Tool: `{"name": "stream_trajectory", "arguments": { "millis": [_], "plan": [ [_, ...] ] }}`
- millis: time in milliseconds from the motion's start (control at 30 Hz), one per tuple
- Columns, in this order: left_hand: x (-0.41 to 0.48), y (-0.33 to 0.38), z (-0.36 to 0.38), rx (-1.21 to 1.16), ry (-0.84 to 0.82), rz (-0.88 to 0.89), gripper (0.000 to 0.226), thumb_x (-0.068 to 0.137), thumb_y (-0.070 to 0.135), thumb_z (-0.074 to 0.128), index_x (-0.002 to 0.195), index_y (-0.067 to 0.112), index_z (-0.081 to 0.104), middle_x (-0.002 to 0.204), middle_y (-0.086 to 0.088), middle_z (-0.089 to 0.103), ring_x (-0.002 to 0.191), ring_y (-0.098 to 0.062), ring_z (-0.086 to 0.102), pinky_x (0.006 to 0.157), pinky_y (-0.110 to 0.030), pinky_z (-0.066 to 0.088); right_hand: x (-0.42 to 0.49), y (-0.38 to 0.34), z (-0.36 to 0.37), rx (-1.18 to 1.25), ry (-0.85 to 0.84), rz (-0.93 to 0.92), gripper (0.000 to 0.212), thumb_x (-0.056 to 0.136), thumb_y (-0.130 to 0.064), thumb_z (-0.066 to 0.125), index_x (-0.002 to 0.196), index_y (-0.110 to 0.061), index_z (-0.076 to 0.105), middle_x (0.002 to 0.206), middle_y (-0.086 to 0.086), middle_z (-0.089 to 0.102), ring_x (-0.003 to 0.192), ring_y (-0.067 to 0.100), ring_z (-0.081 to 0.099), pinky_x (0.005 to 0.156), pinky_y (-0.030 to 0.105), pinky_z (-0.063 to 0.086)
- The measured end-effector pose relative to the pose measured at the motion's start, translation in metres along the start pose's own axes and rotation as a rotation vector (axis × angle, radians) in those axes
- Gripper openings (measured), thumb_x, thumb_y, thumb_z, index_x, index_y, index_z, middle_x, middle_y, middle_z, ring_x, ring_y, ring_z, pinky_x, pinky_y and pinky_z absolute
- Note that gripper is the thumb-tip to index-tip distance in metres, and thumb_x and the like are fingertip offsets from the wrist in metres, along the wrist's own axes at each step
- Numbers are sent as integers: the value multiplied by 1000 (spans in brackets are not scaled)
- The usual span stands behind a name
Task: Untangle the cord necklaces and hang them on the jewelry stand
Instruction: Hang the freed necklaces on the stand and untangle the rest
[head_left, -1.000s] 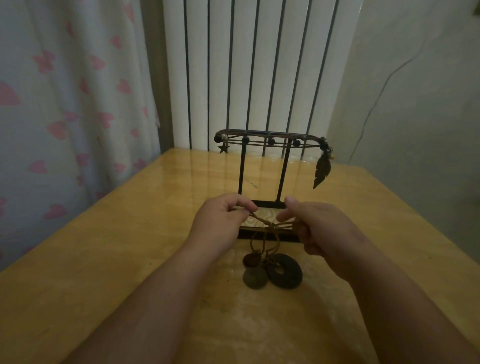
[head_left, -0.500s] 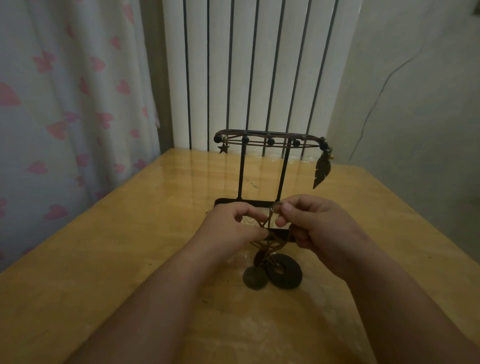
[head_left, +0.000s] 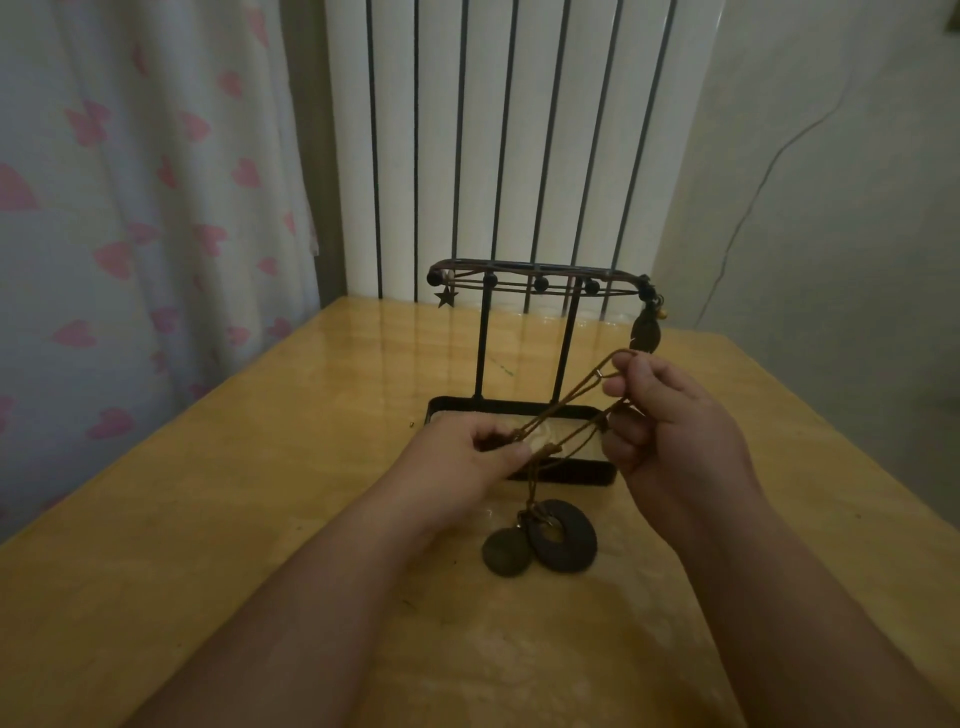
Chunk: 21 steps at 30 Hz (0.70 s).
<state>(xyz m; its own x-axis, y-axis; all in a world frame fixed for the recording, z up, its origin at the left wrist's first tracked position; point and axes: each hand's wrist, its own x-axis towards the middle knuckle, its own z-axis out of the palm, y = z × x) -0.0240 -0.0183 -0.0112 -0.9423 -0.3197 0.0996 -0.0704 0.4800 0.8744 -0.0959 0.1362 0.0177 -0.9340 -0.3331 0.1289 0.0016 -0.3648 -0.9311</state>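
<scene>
- Head view, the cord necklaces (head_left: 563, 402): a bundle of thin brown strands stretched in front of the stand at the middle of the frame; its long axis runs on a diagonal, from lower left at the left hand up to upper right at the right hand
- A short length drops from the lower-left end straight down to two dark pendants on the table; the ring pendant (head_left: 566, 538) lies flat, with the round disc pendant (head_left: 505, 553) touching it on its left side
- Left hand (head_left: 457, 460): thumb and forefinger closed together, pinching the lower end of the strands; the other fingers are tucked under and cannot be made out
- Right hand (head_left: 672, 434): fingers curled round the upper end of the strands; thumb and forefinger nip a small loop that pokes up and to the left, beside a tiny metal clasp (head_left: 597, 373)
- Jewelry stand (head_left: 566, 343): upright at centre frame, behind the hands; its top bar runs left to right, two thin posts stand vertical, and its dark tray base sits on the table
- Dark beads line the bar; a star charm (head_left: 445, 297) hangs at its left end, and a leaf-shaped pendant (head_left: 645, 332) at its right end, just above the right hand
- Wooden table (head_left: 208, 519) fills the lower frame; heart-print curtain (head_left: 130, 208) at upper left; white radiator (head_left: 519, 130) at upper centre
</scene>
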Motion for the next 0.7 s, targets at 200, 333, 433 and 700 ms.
{"name": "stream_trajectory", "arguments": {
  "millis": [200, 333, 433, 700],
  "plan": [
    [5, -3, -5, -214, 1, -31, 28, 97, 48, 46, 87, 29, 63, 51, 17, 48, 54, -6, 40, 56, -24, 31, 5, 6, -3, -262, 233, 52, 20, 101, -28, 47, 103, -21, 66, 75, 1, 53, 59, 12, 41, 53, 27, 34],
    [5, -1, -6, -323, 2, -94, 36, 93, 59, 44, 102, 29, 63, 49, 14, 44, 48, -7, 36, 47, -26, 30, 5, 7, -2, -216, 242, 46, 20, 102, -27, 46, 102, -20, 64, 67, -1, 47, 58, 12, 39, 53, 28, 33],
    [7, 0, -6, -309, 48, -115, 25, 99, 33, 51, 113, 18, 65, 60, 8, 46, 52, -7, 39, 48, -22, 30, 4, 4, -1, -132, 258, 18, 20, 101, -28, 46, 100, -19, 64, 62, -3, 47, 55, 10, 39, 53, 28, 33],
    [17, -6, -9, -103, 118, -142, 19, 88, 3, 55, 87, 11, 72, 78, 3, 61, 78, -15, 57, 80, -39, 52, 4, 4, -8, 62, 195, -43, 9, 92, -7, 53, 92, -15, 57, 64, -3, 48, 52, 9, 37, 53, 27, 32]
  ]
}}
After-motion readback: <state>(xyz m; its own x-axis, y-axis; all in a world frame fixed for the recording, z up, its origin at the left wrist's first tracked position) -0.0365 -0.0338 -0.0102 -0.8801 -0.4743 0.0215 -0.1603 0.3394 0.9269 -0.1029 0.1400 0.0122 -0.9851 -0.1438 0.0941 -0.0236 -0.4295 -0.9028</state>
